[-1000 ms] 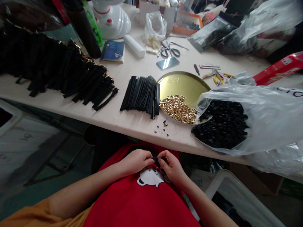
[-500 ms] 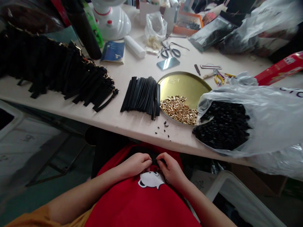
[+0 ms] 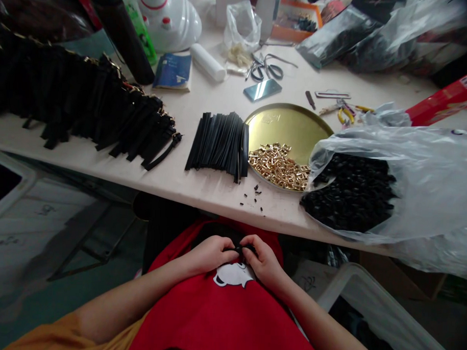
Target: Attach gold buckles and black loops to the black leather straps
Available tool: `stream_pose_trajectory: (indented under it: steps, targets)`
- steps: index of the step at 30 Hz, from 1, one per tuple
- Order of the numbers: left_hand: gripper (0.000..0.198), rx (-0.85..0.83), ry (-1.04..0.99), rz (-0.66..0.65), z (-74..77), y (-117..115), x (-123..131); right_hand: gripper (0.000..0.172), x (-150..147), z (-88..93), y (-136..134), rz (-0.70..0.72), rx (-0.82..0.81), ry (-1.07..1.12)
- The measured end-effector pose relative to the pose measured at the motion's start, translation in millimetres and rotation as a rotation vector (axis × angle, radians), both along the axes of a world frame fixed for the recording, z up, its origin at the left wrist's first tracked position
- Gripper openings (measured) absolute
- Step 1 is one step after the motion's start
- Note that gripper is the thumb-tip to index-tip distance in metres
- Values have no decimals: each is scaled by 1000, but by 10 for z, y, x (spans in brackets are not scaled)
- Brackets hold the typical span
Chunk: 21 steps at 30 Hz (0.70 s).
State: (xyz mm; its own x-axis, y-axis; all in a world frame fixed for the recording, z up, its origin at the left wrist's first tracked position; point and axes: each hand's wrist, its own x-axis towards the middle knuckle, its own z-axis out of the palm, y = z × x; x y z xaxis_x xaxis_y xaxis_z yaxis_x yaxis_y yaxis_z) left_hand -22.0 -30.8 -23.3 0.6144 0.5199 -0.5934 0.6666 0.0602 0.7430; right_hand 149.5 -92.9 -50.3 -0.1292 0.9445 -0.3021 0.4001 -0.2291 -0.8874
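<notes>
My left hand point(image 3: 214, 253) and my right hand point(image 3: 262, 257) meet over my red apron point(image 3: 221, 317), below the table edge. Both are closed, pinching a small black strip point(image 3: 238, 248) between them; its far parts are hidden by the fingers. On the table in front lies a stack of flat black strips point(image 3: 219, 144). Beside it, gold buckles point(image 3: 277, 166) are heaped on a round gold tray point(image 3: 292, 121). To the right, small black pieces point(image 3: 351, 192) spill from a clear plastic bag point(image 3: 432, 177).
A long pile of black straps with gold parts point(image 3: 79, 98) covers the table's left. Behind are a phone point(image 3: 262, 89), scissors point(image 3: 267, 69), a blue booklet point(image 3: 173, 71), a white roll point(image 3: 208, 63) and yellow-handled pliers point(image 3: 346, 115). A white bin point(image 3: 352, 281) stands below right.
The view has shifted slightly. My fingers have moved a little around the black strip, and more of it shows between them. Both hands are still closed on it.
</notes>
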Motion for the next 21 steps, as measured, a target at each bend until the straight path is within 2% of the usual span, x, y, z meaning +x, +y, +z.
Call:
stream_pose_trajectory:
  steps: [5,8,11,13,21]
  targets:
    - [26,101,60,-29,28,-25,79,18,-1,11,18,48,74,-29]
    - [25,142,43,-37,69,-10,50,20,23,6,31,22,-10,-14]
    - [26,203,69,-45,82,-16,-9,11,62,13,34,15,-133,-18]
    - [26,215,91,-64,74,-41,-35,6,75,22,20,34,-152,-24]
    - [30,314,114,-178,34,-147,24,4,-43,-29,-116,93,-11,-99]
